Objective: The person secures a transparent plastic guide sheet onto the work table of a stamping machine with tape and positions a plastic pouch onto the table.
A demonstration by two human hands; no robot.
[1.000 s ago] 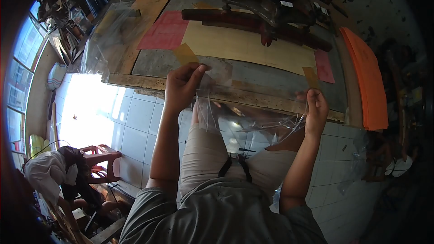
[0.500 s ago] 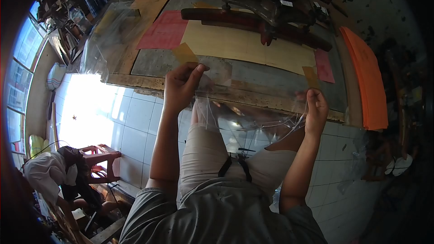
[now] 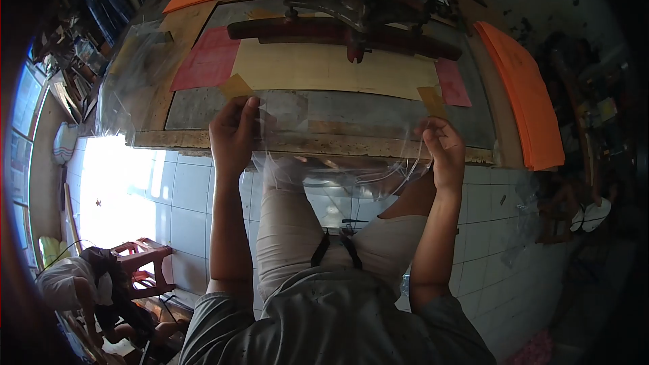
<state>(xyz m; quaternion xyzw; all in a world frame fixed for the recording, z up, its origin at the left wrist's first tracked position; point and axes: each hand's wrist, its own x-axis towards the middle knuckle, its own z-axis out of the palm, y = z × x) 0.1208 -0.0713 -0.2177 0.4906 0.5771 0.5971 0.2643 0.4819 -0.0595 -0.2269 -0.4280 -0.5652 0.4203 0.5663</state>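
A clear plastic sheet (image 3: 389, 177) is stretched between my two hands at the table's front edge, its lower part sagging in folds over my lap. My left hand (image 3: 233, 135) pinches its left side, with the fingers closed. My right hand (image 3: 445, 155) grips the right side between thumb and fingers. Just beyond the left fingertips is a small tan piece (image 3: 236, 86), and a similar tan piece (image 3: 431, 101) is by the right ones. Farther in, a long pale yellow sheet (image 3: 331, 67) lies between a red-pink sheet (image 3: 204, 61) and a smaller pink one (image 3: 453, 81).
A dark metal bar fixture (image 3: 351, 32) crosses above the yellow sheet. Orange sheets (image 3: 524, 101) are stacked on the right edge. More clear plastic (image 3: 128, 88) covers the table's left side. Beside a red stool (image 3: 142, 267), another person (image 3: 74, 284) sits low at the left.
The view has shifted, so table and hands appear farther left. Both hands still hold the plastic sheet at its sides, and the right fingers look slightly more spread.
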